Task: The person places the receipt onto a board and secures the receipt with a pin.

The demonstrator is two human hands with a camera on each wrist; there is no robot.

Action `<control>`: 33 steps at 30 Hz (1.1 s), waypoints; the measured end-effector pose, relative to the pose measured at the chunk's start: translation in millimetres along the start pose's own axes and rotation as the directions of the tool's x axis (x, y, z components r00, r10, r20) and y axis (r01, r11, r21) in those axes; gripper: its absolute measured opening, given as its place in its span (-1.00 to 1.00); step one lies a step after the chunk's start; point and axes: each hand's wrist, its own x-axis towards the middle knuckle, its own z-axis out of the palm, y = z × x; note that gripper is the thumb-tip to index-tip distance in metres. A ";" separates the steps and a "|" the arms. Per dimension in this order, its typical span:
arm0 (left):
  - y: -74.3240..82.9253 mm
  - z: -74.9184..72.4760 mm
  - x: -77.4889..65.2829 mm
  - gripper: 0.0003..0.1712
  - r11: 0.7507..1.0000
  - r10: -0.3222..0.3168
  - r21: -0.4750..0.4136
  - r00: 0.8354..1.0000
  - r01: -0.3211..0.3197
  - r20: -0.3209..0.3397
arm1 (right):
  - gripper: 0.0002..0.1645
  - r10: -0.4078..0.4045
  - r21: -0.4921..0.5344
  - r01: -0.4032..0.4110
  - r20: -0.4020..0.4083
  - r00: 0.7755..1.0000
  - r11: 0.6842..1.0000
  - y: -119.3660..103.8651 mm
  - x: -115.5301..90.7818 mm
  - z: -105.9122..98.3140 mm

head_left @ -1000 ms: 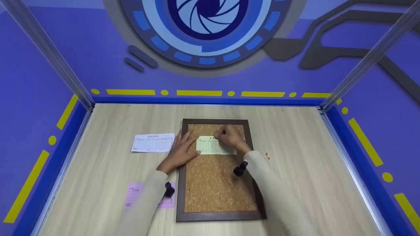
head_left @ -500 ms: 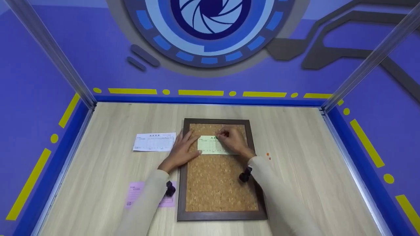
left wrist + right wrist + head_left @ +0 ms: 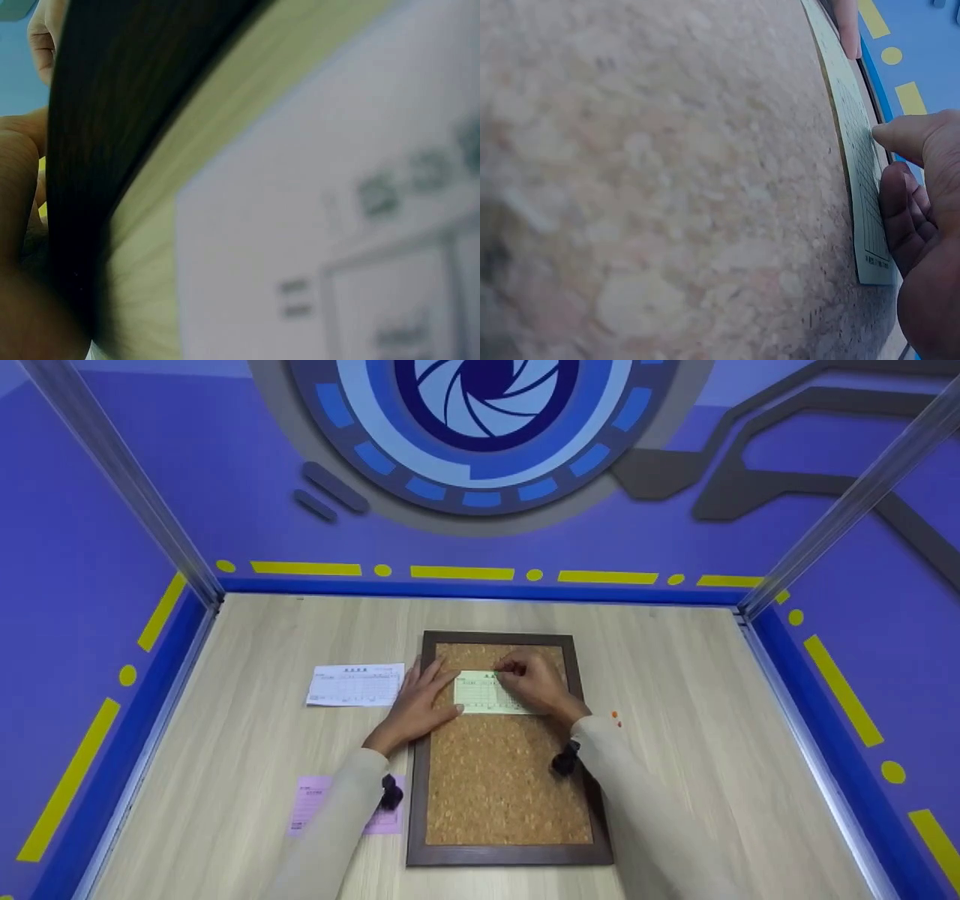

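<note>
Left sleeve [image 3: 339, 810] partly hides 1 pink slip [image 3: 303, 808] (beside corkboard [image 3: 502, 787]).

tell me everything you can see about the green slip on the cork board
The green slip is a pale rectangle, apparently paper, printed with a ruled grid and lettering too small to read. It lies printed side up toward the far end of the cork board, long edges running side to side. The right hand covers part of its right half, grip at the far edge; the left hand rests beside its left end, contact unclear.

Form [image 3: 474, 694] on corkboard [image 3: 510, 780], papers [image 3: 355, 685] to its left
</note>
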 end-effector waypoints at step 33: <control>-7.9 4.5 1.5 -0.13 0.999 -0.039 -0.018 0.999 0.039 0.004 | -0.88 -0.063 -0.015 0.063 -0.030 0.998 0.998 4.2 4.4 2.2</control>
